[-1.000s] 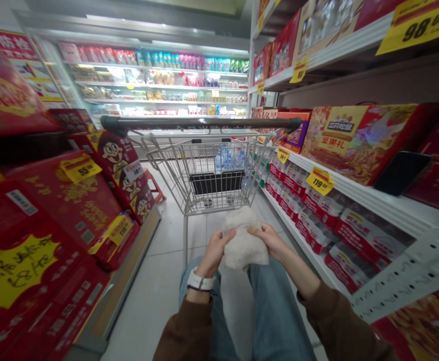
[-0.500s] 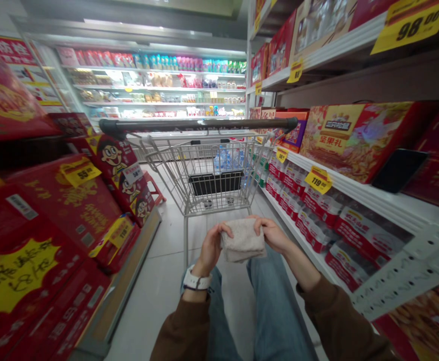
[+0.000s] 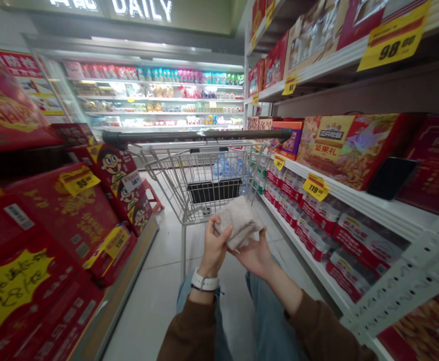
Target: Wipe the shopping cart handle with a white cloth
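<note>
In the head view, one folded, pale grey fabric cloth sits between two bare hands. The left hand pinches its left edge, thumb on top; the right hand touches it from beneath at the lower right, its grip partly hidden. One silver wire shopping cart with a dark bar handle stands just beyond; one black, flat phone leans on the white metal shelf.

Left hand gripping cloth at left edge, thumb lying on top. Right hand holding cloth from beneath. Forearms slanting inward toward cloth.
</note>
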`<state>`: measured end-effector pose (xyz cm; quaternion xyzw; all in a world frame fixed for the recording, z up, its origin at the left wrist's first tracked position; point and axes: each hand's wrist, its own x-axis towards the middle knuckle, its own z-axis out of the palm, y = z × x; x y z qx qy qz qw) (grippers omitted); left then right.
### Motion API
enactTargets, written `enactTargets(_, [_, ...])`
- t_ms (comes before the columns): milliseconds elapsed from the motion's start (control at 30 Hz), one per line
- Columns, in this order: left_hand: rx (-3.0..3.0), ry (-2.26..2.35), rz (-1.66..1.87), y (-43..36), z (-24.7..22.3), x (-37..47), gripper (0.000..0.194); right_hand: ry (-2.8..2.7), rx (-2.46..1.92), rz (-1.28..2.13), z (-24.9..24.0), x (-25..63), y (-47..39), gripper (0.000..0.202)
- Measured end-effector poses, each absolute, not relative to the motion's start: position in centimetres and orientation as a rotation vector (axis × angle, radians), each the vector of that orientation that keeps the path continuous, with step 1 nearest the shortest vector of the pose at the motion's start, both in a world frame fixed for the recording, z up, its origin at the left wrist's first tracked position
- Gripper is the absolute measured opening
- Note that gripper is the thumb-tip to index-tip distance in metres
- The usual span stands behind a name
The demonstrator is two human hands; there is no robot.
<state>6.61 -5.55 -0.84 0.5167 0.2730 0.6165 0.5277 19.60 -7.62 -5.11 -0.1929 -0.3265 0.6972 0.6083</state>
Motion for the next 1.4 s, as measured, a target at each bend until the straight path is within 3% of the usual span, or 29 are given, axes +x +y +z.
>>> enactTargets(167, [1.494,0.872,1.593,-5.5,-0.6,7.1,0.040,-0.854,-0.406,1.372,-2.7,18.0,-7.2,0.078])
enactTargets(333, [1.672,1.012,1.804,-5.9,-0.9,8.0,0.023,-0.720,-0.588,1.084,-0.8,16.7,-6.5,0.058])
enactTargets(567, [1.648,0.835,1.598,-5.3,-0.8,7.7,0.027,-0.718,-0.680,0.961,-0.3,18.2,-5.7,0.045])
enactTargets(700, [1.775,0.756,1.415,-3.9,2.3,6.8,0.024,-1.047,-0.703,0.742,3.0,21.0,-5.5,0.047])
enactTargets(800, [2.144,0.875,1.520,-2.7,6.3,6.1,0.019,-1.344,-0.685,0.399,7.0,23.5,-5.5,0.047])
enactTargets(933, [2.599,1.017,1.629,-1.1,12.3,5.4,0.033,-1.637,-0.758,-0.288,12.0,27.7,-4.6,0.045])
enactTargets(1067, [2.902,1.178,1.664,0.9,17.0,4.8,0.054,-1.663,-0.953,-0.736,15.4,31.6,-2.1,0.050])
enactTargets(1233, [2.954,1.321,1.769,3.8,19.5,4.3,0.069,-1.605,-1.082,-0.938,17.4,33.5,0.8,0.057])
enactTargets(1400, [2.859,1.496,1.786,5.7,19.0,4.6,0.068,-1.538,-1.148,-1.005,16.7,31.9,3.5,0.062])
